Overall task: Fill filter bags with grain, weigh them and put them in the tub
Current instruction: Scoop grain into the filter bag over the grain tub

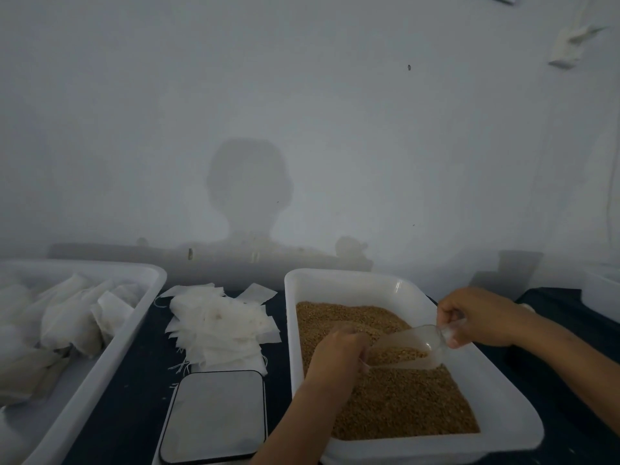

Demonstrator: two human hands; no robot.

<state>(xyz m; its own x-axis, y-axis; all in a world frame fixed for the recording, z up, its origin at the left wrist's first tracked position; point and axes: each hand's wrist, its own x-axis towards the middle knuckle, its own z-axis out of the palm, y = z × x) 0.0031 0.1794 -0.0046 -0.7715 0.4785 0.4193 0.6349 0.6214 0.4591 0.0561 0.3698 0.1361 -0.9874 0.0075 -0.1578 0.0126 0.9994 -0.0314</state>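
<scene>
Over the white tray [510, 427] of brown grain [396, 407], the right hand [476, 317] pinches the handle of a clear scoop [409, 347] with grain in it. The left hand [339, 350] is curled at the scoop's mouth; what it holds is hidden. Empty filter bags [218, 323] lie piled behind the scale [214, 417], and the tub [100, 360] with filled bags sits far left.

Dim, hazy, soft shadow on wall [302, 112], edges warped
</scene>
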